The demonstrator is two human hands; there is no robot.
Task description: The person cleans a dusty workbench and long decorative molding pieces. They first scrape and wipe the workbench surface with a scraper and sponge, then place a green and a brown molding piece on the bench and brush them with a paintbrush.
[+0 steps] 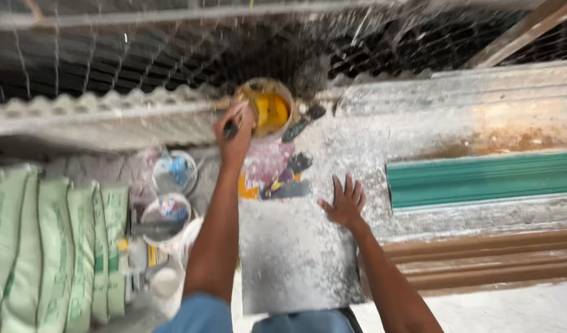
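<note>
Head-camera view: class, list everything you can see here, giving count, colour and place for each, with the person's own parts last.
Paint tin: one, yellow inside, top centre on the ledge.
Tools: a few, dark, blurred, below and right of the tin.
Buckets: two, whitish, left of the left arm.
Sacks: several, pale green, stacked at lower left.
Green panel: one, at right.
Brown boards: brown, lower right.
Wire mesh: across the top.
Left hand: holds a dark handle at the tin.
Right hand: flat on the dusty slab.
</note>
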